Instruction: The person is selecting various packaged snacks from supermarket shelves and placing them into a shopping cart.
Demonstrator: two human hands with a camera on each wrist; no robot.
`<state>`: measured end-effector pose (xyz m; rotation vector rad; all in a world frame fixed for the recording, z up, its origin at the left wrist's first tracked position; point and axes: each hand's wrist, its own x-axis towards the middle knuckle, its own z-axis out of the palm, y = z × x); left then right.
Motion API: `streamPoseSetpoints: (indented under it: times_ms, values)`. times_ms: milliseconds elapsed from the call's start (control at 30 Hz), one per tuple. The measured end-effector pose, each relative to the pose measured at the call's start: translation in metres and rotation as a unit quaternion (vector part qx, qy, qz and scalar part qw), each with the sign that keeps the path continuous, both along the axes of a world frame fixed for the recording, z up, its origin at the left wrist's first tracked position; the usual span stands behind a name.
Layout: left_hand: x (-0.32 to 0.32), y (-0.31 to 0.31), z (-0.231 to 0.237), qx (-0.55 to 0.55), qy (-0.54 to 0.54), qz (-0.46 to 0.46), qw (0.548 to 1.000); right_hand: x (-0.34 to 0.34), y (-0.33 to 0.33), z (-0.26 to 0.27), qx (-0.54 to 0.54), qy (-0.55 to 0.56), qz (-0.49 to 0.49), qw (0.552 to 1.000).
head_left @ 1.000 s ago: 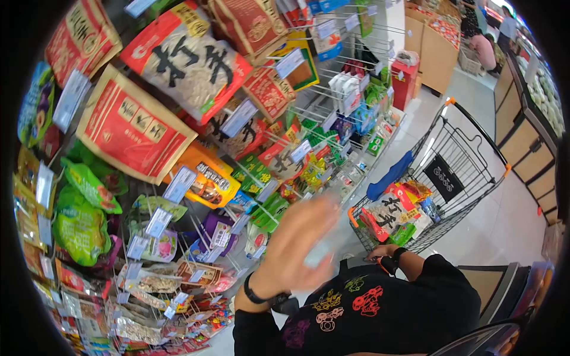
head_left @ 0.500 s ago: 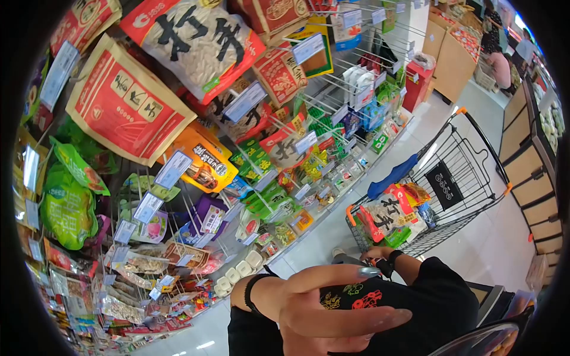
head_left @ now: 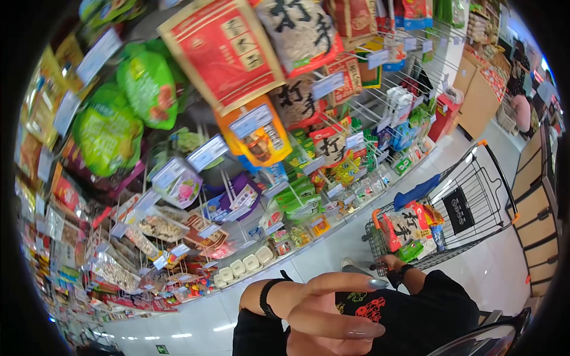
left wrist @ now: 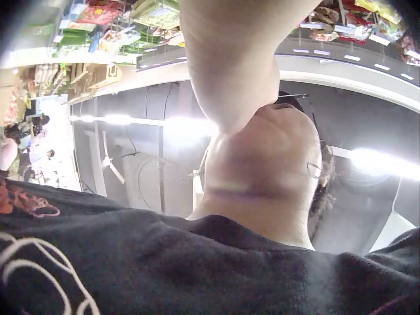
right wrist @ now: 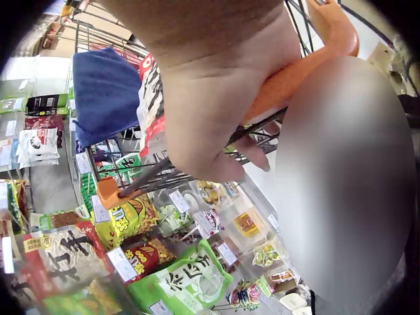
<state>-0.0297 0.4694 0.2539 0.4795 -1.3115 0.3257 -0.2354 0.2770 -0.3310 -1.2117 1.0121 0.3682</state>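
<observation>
My left hand [head_left: 326,314] is raised close to the head camera, its fingers loosely bent with nothing between them. In the left wrist view, part of that hand [left wrist: 230,59] is in front of the person's chin. Farther down, my right hand [head_left: 390,263] is at the near end of a wire shopping cart [head_left: 487,178]. The right wrist view has this hand [right wrist: 210,111] gripping the cart's edge beside an orange handle piece [right wrist: 289,82]. A red-and-white food bag [head_left: 408,228] lies in the cart, and a blue cloth [head_left: 417,193] hangs over its side.
A shelf wall of hanging snack bags [head_left: 222,56] with price tags fills the left. White tubs [head_left: 249,264] line its bottom ledge. Wooden produce stands [head_left: 537,196] border the aisle on the right, and people [head_left: 522,113] are at the far end.
The left hand has come down from in front of the shelf toward the chest. The head view has swung left, shifting shelf and cart rightward. The right hand stays on the cart.
</observation>
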Motion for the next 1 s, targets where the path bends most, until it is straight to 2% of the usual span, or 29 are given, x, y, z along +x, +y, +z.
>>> streamPoseSetpoints:
  times_ms: [33,133,233,333,433,500,567,600,667,700,767,800,833,867,933,1000]
  values:
    - [0.001,0.015,0.001,0.003,0.01,0.014,1.0,0.002,0.004,0.004,0.035,0.032,-0.101,0.994]
    - [0.003,0.058,0.0,-0.025,0.047,0.054,0.997,0.008,0.017,0.018,-0.106,0.112,-0.211,0.965]
    - [0.011,0.093,-0.012,-0.078,0.068,0.046,0.994,0.011,0.029,0.038,-0.237,0.133,-0.152,0.95]
    - [0.018,0.135,-0.007,-0.058,0.049,0.068,0.995,0.017,0.044,0.043,-0.437,0.219,-0.035,0.872]
    - [0.007,0.164,0.015,-0.077,0.074,0.085,0.991,0.026,0.071,0.071,-0.449,0.213,-0.054,0.866]
    - [0.012,0.174,0.017,-0.11,0.047,0.099,0.988,0.03,0.076,0.062,-0.449,0.21,-0.065,0.866]
    - [0.006,0.178,0.022,-0.135,0.097,0.123,0.978,0.031,0.079,0.065,-0.449,0.218,-0.062,0.864]
    - [-0.01,0.175,0.034,-0.14,0.169,0.14,0.965,0.027,0.08,0.063,-0.449,0.221,-0.051,0.865]
    - [-0.008,0.183,0.035,-0.079,0.162,0.164,0.97,0.037,0.085,0.062,-0.446,0.216,-0.029,0.868]
    - [0.009,0.194,0.023,-0.012,0.083,0.166,0.983,0.04,0.088,0.063,-0.442,0.23,-0.02,0.867]
    - [0.04,0.208,0.005,0.113,-0.061,0.157,0.979,0.04,0.086,0.049,-0.44,0.217,0.049,0.87]
    - [0.051,0.209,0.001,0.172,-0.125,0.15,0.966,0.04,0.081,0.042,-0.439,0.212,0.081,0.869]
    - [0.057,0.207,0.001,0.227,-0.168,0.136,0.95,0.052,0.1,0.091,-0.395,0.243,0.05,0.885]
    - [0.065,0.201,0.002,0.281,-0.213,0.122,0.928,0.052,0.094,0.081,-0.402,0.241,0.087,0.879]
    - [0.079,0.176,-0.007,0.387,-0.23,0.101,0.887,0.05,0.086,0.066,-0.416,0.237,0.165,0.862]
    - [0.093,0.162,-0.039,0.488,-0.272,0.104,0.823,0.051,0.084,0.068,-0.424,0.225,0.242,0.843]
